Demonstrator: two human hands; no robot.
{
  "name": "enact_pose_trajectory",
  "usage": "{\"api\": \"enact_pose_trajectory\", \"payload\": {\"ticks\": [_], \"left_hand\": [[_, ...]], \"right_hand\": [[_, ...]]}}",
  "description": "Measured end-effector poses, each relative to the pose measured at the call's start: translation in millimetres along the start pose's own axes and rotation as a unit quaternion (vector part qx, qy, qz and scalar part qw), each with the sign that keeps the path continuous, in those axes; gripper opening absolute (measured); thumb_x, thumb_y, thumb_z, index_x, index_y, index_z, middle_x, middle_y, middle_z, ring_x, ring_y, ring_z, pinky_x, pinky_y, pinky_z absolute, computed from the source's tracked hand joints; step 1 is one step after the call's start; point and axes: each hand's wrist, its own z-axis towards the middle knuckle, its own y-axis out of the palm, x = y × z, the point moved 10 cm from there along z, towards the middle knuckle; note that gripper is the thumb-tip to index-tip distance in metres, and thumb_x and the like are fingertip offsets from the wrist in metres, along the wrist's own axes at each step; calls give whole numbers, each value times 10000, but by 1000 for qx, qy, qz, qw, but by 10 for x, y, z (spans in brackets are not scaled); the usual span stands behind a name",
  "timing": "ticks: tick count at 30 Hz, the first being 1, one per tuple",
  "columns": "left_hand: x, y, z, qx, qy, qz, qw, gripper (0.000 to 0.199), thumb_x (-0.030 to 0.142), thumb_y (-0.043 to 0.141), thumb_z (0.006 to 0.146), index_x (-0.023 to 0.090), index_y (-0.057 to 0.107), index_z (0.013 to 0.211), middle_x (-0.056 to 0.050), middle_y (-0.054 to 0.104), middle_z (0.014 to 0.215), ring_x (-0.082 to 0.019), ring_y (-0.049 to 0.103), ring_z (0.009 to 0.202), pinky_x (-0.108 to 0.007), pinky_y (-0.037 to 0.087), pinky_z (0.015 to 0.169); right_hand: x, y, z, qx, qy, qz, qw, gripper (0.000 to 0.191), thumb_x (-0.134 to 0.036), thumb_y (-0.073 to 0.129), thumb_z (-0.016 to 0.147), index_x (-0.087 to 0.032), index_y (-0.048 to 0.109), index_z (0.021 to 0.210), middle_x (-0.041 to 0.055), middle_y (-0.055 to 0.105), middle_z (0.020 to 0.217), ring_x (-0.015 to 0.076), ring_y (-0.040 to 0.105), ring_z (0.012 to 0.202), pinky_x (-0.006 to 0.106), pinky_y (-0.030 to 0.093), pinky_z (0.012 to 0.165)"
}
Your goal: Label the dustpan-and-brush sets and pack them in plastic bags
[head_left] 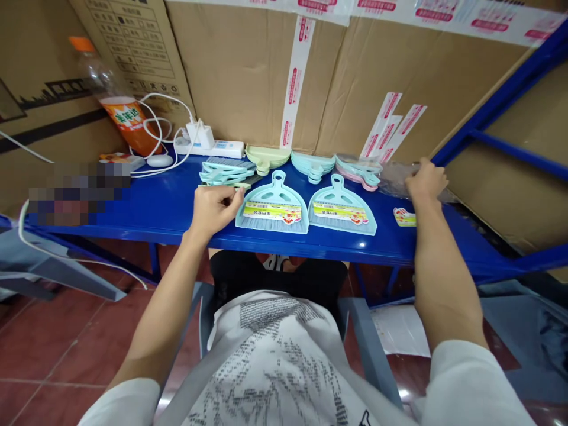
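Bottle: the orange-capped bottle (124, 121) stood at the far left of the blue tabletop (146, 204), near the cardboard.
Power strip: the white power strip (228, 149) lay right of the bottle, with a white plug and cables on it.
Left hand: the left hand (213, 210) was loosely curled, thumb pointing right, just beside the left dustpan; whether it held anything could not be told.
Brush pile: the light-blue brushes (226, 173) lay stacked behind the left hand.
Green stack: the green dustpans (268, 157) lay nested, near the cardboard.
Left dustpan: the left dustpan (278, 191) lay near the front edge, handle pointing away, with a brush and a printed card across it.
Blue stack: the nested blue dustpans (313, 165) lay behind the gap between the two front dustpans.
Right dustpan: the right dustpan (338, 193) lay beside the left one, likewise fitted with brush and card.
Loose card: a separate card (403, 218) lay partly behind the right forearm.
Right hand: the right hand (426, 179) was partly curled at the clear plastic (394, 179); its grip could not be told.
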Motion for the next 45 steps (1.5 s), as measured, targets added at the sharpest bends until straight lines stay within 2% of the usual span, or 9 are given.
{"api": "enact_pose_trajectory", "payload": {"ticks": [8, 14, 17, 20, 23, 26, 30, 38, 45], "left_hand": [[91, -17, 4, 8, 33, -12, 999, 540, 272, 653, 983, 201, 358, 536, 44, 377, 462, -86, 341, 434, -300, 258, 513], [38, -33, 13, 8, 13, -19, 1000, 540, 281, 649, 984, 200, 367, 531, 44, 383, 454, -89, 330, 432, -299, 254, 508], [52, -26, 23, 7, 4, -24, 1000, 546, 296, 642, 987, 201, 368, 524, 41, 380, 457, -92, 342, 436, -305, 252, 514], [134, -61, 33, 14, 0, -33, 999, 547, 309, 652, 987, 201, 376, 528, 40, 375, 472, -97, 352, 454, -309, 261, 529], [168, -175, 38, 35, -35, -87, 995, 443, 325, 676, 996, 203, 509, 604, 31, 488, 547, -110, 430, 512, -288, 341, 562], [106, -303, 33, 59, -89, -207, 973, 179, 372, 737, 992, 217, 697, 911, -27, 711, 855, -159, 647, 757, -262, 486, 651], [35, -309, 47, 34, -123, -350, 928, 355, 471, 791, 969, 263, 711, 1245, -99, 743, 1256, -245, 720, 1132, -288, 607, 759], [-139, -11, -4, -32, -223, -457, 860, 553, 423, 891, 896, 270, 682, 1385, -118, 786, 1230, -254, 804, 984, -299, 638, 665], [-299, -271, 21, 19, -214, -403, 889, 523, 235, 920, 801, 238, 749, 1295, -44, 762, 927, -164, 708, 724, -282, 602, 623]], "right_hand": [[-296, -610, -33, 159, -86, 56, 982, 192, -76, 744, 731, -182, 706, 886, 137, 776, 903, 194, 523, 710, 419, 246, 746], [-28, -444, 50, 175, -52, 172, 968, 339, 6, 580, 680, -299, 499, 557, 198, 785, 907, 243, 556, 761, 414, 348, 786], [-29, -678, -32, 240, -90, 216, 942, 340, 37, 573, 675, -293, 596, 597, 188, 797, 889, 281, 648, 812, 442, 441, 843], [-508, -1192, -603, 286, -285, 277, 872, 334, 10, 635, 737, -258, 814, 826, 131, 822, 886, 295, 729, 831, 429, 531, 790], [-1193, -1638, -1466, 192, -467, 313, 805, 388, -81, 773, 854, -245, 853, 1196, 132, 840, 1119, 285, 787, 997, 417, 609, 866], [-1748, -1955, -2264, 61, -576, 327, 747, 386, -78, 738, 948, -305, 824, 1248, 55, 837, 1193, 238, 808, 1045, 395, 644, 916], [-2085, -2077, -2951, -49, -668, 321, 669, 393, -40, 671, 1009, -323, 791, 1253, 15, 834, 1243, 177, 817, 1041, 312, 666, 884], [-2176, -1947, -3362, -79, -733, 337, 586, 307, -40, 643, 1043, -199, 749, 1283, 100, 830, 1217, 216, 805, 1072, 384, 680, 921], [-2103, -1987, -3486, 74, -773, 223, 589, 332, -10, 644, 1012, -134, 749, 1302, 130, 811, 1316, 296, 770, 1217, 476, 632, 921]]}}
